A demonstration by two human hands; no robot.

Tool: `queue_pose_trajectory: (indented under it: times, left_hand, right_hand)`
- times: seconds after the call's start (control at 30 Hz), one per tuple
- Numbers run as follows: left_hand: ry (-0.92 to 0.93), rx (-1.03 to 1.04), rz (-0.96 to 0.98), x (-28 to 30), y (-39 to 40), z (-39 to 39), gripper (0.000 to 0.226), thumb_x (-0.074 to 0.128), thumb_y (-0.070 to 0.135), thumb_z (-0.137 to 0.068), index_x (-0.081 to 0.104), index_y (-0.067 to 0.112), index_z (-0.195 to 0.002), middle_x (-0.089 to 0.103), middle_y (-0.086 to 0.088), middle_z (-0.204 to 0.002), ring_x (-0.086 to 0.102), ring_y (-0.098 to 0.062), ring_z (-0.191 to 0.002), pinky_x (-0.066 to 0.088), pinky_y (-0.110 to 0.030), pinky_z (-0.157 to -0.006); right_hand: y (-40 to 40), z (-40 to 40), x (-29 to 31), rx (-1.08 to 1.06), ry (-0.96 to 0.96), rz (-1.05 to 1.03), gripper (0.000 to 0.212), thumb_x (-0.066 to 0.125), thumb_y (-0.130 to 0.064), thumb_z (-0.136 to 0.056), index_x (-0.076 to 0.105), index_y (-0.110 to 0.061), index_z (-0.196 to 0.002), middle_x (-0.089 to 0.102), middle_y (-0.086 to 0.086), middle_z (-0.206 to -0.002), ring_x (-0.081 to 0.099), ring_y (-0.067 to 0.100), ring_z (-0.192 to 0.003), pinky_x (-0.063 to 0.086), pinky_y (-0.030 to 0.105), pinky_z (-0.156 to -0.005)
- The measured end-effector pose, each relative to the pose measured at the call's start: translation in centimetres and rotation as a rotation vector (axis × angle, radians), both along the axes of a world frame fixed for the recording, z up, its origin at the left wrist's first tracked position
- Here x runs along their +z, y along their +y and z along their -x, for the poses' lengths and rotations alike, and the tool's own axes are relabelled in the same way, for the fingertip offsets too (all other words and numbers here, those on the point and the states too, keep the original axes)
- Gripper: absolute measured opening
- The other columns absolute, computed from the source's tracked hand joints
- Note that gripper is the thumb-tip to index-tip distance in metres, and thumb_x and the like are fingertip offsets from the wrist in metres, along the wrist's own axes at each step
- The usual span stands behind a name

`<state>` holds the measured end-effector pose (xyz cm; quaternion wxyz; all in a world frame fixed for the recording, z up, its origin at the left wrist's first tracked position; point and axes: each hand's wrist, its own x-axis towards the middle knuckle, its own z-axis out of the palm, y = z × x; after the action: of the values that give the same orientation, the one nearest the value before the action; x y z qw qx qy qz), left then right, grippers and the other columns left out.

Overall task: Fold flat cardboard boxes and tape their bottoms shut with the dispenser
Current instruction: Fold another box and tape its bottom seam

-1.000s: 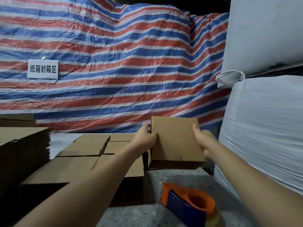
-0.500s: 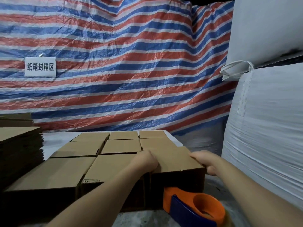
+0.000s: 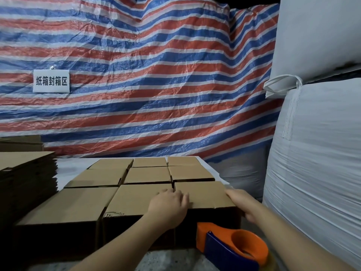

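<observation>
One sign [image 3: 51, 81] can be read: a white rectangular label with five dark Chinese characters, 纸箱封箱区. It hangs on the striped tarp [image 3: 156, 85], high above and well to the left of the left hand [image 3: 169, 204]. No other text, brand or number is legible on any other surface in view.

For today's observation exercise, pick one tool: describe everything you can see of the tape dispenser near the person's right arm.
The tape dispenser is a handheld plastic tool with an orange body forming a round loop and a dark blue panel along its front. It lies tilted on the grey speckled surface, just in front of the nearest cardboard box and below the right hand. Neither hand touches it. Its lower right end is cut off by the picture's edge, and no tape strip can be made out.
</observation>
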<state>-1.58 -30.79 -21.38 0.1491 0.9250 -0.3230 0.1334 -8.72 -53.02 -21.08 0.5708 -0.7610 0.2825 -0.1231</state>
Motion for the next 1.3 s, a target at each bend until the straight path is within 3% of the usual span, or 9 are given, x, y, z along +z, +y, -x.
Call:
queue_pose_trajectory:
  times: [0.13,0.23,0.6,0.7,0.87,1.03,1.1,1.2,1.3]
  left_hand:
    - [-0.023,-0.007,-0.023,0.1,-0.5,0.2,0.051,0.02,0.046,-0.104,0.06,0.019,-0.117,0.062,-0.008,-0.115,0.056,-0.027,-0.11,0.046,-0.042,-0.096]
    - [-0.047,0.013,-0.013,0.1,-0.5,0.4,0.055,0.02,0.051,-0.103,0.063,0.019,-0.114,0.064,-0.007,-0.113,0.058,-0.025,-0.106,0.047,-0.041,-0.095]
    - [-0.103,-0.004,0.105,3.4,3.7,2.7,0.041,0.033,0.049,-0.101,0.062,0.02,-0.108,0.063,-0.001,-0.107,0.061,-0.022,-0.098,0.052,-0.036,-0.082]
    - [-0.155,0.013,0.113,5.2,6.7,3.5,0.034,0.039,0.041,-0.1,0.065,0.018,-0.101,0.066,-0.001,-0.099,0.063,-0.022,-0.089,0.054,-0.036,-0.077]
    - [-0.251,0.061,0.15,8.5,11.7,5.2,0.032,0.042,0.034,-0.102,0.06,0.016,-0.084,0.062,-0.001,-0.081,0.057,-0.021,-0.071,0.045,-0.031,-0.059]
    - [-0.379,0.113,0.013,9.8,16.3,7.6,0.06,0.027,0.055,-0.103,0.056,0.014,-0.069,0.05,0.0,-0.062,0.052,-0.024,-0.062,0.039,-0.031,-0.057]
    - [-0.364,0.135,0.035,10.0,18.0,8.0,0.071,0.018,0.06,-0.101,0.054,0.014,-0.061,0.05,-0.001,-0.057,0.054,-0.024,-0.059,0.047,-0.033,-0.06]
    - [-0.45,0.181,0.089,10.3,20.7,7.4,0.074,0.015,0.059,-0.1,0.052,0.014,-0.054,0.053,0.001,-0.057,0.056,-0.02,-0.061,0.044,-0.033,-0.063]
    - [-0.511,0.285,0.069,10.9,23.8,4.9,0.06,0.026,0.057,-0.1,0.065,0.02,-0.072,0.066,0.002,-0.093,0.059,-0.017,-0.096,0.045,-0.037,-0.091]
  right_hand:
    - [1.0,0.3,0.2,-0.081,-0.028,0.259,0.02,0.046,-0.036,-0.103,0.058,-0.02,-0.105,0.065,0.001,-0.093,0.062,0.014,-0.083,0.043,0.027,-0.06]
    - [1.5,0.5,0.0,-0.199,-0.015,0.479,0.017,0.042,-0.034,-0.103,0.052,-0.021,-0.102,0.06,-0.001,-0.099,0.057,0.018,-0.089,0.043,0.032,-0.074]
    - [5.3,2.1,1.7,-0.213,0.036,0.887,0.035,0.041,-0.036,-0.102,0.055,-0.014,-0.124,0.056,0.005,-0.125,0.055,0.024,-0.114,0.041,0.039,-0.099]
    - [7.5,2.8,3.6,-0.178,-0.018,0.837,0.028,0.046,-0.034,-0.101,0.058,-0.015,-0.116,0.058,0.004,-0.117,0.057,0.023,-0.107,0.048,0.039,-0.094]
    - [12.1,3.6,6.8,-0.096,-0.154,0.772,0.02,0.053,-0.023,-0.096,0.06,-0.017,-0.079,0.061,0.0,-0.079,0.054,0.011,-0.069,0.039,0.025,-0.054]
    - [17.3,4.3,8.5,0.008,-0.278,0.756,0.034,0.057,-0.022,-0.092,0.049,-0.016,-0.059,0.05,0.0,-0.06,0.048,0.014,-0.057,0.038,0.028,-0.053]
    - [19.5,4.2,8.8,0.047,-0.285,0.766,0.041,0.056,-0.024,-0.093,0.043,-0.019,-0.054,0.042,-0.006,-0.051,0.042,0.011,-0.049,0.033,0.025,-0.046]
    - [22.3,3.5,8.8,0.116,-0.302,0.764,0.043,0.054,-0.025,-0.094,0.039,-0.019,-0.053,0.037,-0.005,-0.049,0.039,0.012,-0.049,0.032,0.027,-0.049]
    - [24.8,2.2,8.4,0.162,-0.31,0.772,0.04,0.053,-0.028,-0.097,0.044,-0.017,-0.059,0.046,0.0,-0.058,0.045,0.015,-0.056,0.035,0.032,-0.054]
